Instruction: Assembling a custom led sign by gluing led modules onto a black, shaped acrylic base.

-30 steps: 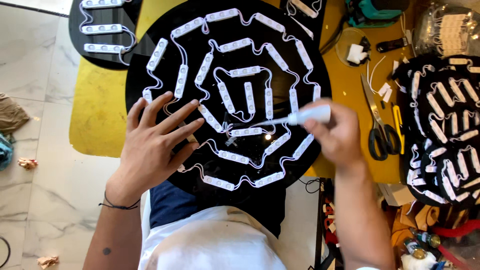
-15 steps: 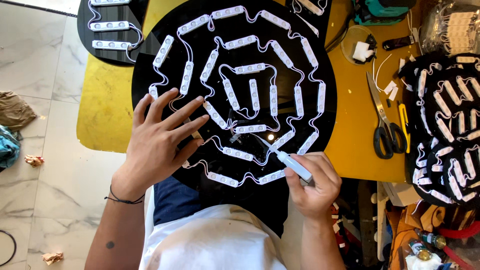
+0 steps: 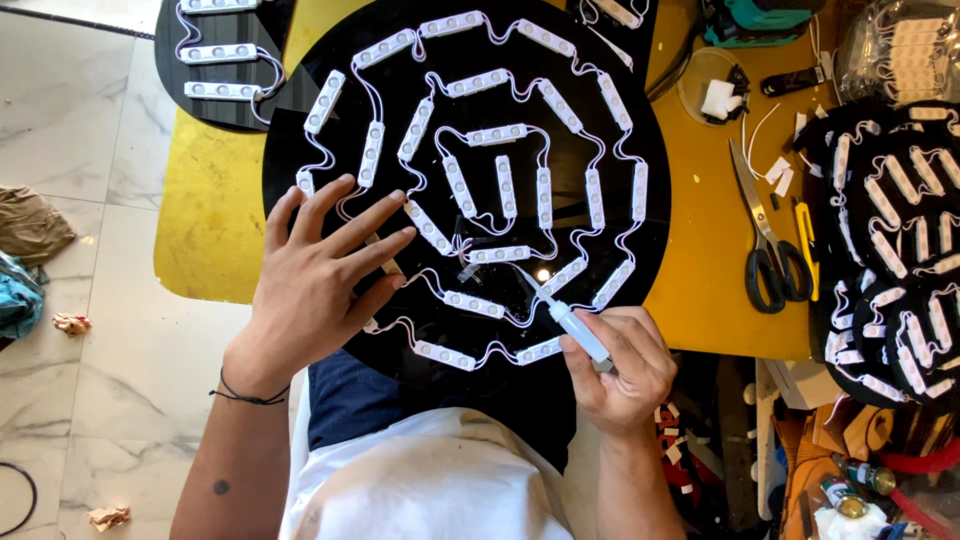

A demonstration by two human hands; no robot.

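head view: a round black panel [image 3: 640,90] lies on a yellow desk [image 3: 710,230], its near edge over the person's lap, and carries white led modules [image 3: 478,82] joined by white wire in a spiral pattern. the left hand [image 3: 320,280] rests flat on the panel's left part, fingers spread and holding nothing, fingertips touching the panel close to the modules. the right hand [image 3: 620,365] is closed around a small white squeeze bottle [image 3: 578,330], whose thin nozzle points up and left to the panel surface just below the central modules; whether the tip touches the panel cannot be told at this size. the two hands are well apart, with the lower row of modules between them. on the desk to the right of the panel lie black-handled scissors [image 3: 768,250] and a yellow-handled tool [image 3: 806,232]. further right stand more black panels with led modules [image 3: 900,210], and another lies at the top left [image 3: 215,70].
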